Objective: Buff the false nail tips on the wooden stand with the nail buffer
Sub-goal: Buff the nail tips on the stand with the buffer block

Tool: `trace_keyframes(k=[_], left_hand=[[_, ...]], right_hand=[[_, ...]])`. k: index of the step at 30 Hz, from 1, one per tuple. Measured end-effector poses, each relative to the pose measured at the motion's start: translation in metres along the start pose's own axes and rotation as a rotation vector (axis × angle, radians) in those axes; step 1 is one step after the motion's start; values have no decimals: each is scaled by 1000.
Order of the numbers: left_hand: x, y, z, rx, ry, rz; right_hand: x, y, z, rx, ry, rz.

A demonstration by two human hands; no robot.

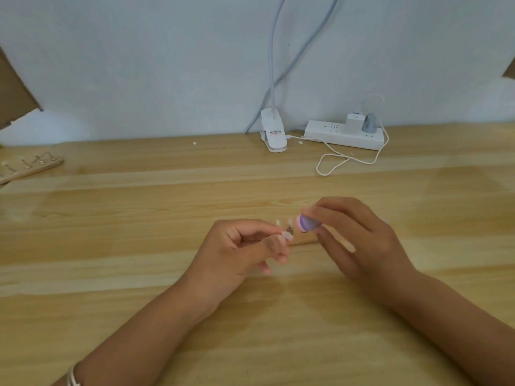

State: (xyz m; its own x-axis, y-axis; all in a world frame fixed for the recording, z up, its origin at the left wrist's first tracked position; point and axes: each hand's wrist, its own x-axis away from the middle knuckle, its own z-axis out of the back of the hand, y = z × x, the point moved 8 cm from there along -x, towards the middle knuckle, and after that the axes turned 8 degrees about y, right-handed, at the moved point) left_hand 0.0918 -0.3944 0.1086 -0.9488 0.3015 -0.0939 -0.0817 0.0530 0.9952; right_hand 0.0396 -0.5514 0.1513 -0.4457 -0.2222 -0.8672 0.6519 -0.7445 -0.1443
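At the middle of the wooden table my left hand (245, 246) pinches a pale false nail tip (370, 235) between thumb and forefinger. It sits on a small metal clip of the wooden stand (303, 240), which my hands mostly hide. Two more nail tips (278, 222) stand just behind, blurred. My right hand (359, 238) grips a purple nail buffer (390, 222), its pink end close above the pinched tip.
A second wooden stand (30, 167) with clips and nail tips lies at the far left edge. At the back stand a white clip lamp base (273, 135), a white power strip (345, 133) with plugs and a looping white cable (334, 162). Cardboard shows at both upper corners.
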Motion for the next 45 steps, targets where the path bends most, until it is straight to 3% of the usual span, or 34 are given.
trace_keyframes(k=[5, 11, 16, 21, 27, 32, 37, 42, 45], left_hand=[[0, 0, -4, -43, -46, -29], [-1, 1, -5, 33, -83, -2], [2, 2, -13, 7, -142, -5], [3, 0, -12, 2, -150, 21], [4, 3, -15, -30, -174, -5], [5, 2, -16, -22, -193, 6], [7, 5, -20, -28, -242, 2], [9, 4, -23, -18, -279, 28], [13, 1, -28, -45, -342, 69]], right_hand=[[2, -31, -11, -27, -18, 181], [-2, -11, 0, 3, 4, 78], [3, -31, -7, -47, -11, 202], [-2, -11, 0, 17, 15, 99], [4, -29, -8, -60, -19, 185], [0, -11, 0, -62, 26, 94], [5, -27, -6, -67, 4, 181], [-1, -13, 0, -26, 20, 103], [2, -26, -6, -37, 6, 148]])
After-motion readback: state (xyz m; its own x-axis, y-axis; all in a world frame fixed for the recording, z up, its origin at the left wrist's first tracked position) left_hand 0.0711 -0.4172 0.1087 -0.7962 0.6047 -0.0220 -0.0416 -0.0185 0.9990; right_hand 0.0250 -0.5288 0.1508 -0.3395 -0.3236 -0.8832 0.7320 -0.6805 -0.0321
